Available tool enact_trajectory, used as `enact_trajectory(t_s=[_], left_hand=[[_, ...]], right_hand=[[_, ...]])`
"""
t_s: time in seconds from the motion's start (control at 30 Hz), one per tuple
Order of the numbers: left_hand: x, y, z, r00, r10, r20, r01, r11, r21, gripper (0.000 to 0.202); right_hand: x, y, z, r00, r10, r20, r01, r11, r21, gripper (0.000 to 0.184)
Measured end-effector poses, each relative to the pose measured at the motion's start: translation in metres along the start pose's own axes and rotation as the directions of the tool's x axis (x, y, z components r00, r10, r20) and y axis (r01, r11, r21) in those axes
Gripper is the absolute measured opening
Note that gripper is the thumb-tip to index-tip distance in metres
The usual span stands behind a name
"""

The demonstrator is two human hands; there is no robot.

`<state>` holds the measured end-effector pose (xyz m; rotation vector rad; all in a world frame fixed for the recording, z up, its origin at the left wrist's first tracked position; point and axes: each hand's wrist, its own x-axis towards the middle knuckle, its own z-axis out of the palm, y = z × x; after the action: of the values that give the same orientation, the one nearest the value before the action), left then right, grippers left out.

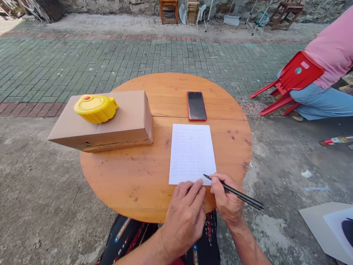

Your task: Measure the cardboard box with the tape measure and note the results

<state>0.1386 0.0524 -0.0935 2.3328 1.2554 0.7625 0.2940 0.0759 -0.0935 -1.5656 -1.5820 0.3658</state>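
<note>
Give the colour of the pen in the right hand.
The pen is black, best seen in the head view.

Paper, phone, box on table

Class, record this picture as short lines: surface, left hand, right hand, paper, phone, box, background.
Surface: round wooden table
Left hand: fingers resting at the paper's near edge
Right hand: holding a black pen, tip at the paper's lower right
Paper: white, rows of small writing
Phone: red-edged, lying beyond the paper
Box: brown cardboard, yellow case on top
Background: person in pink top on red chair, at right
</note>
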Motion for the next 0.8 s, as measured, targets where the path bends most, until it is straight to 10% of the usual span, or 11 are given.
enact_trajectory(t_s=[0.8], left_hand=[[0.0023, 0.0004, 0.0000, 1.000, -0.011, 0.010, 0.011, 1.000, 0.012, 0.040]], right_hand=[[0.0047, -0.0030, 0.0036, 0.996, -0.080, 0.027, 0.081, 0.995, -0.065, 0.016]])
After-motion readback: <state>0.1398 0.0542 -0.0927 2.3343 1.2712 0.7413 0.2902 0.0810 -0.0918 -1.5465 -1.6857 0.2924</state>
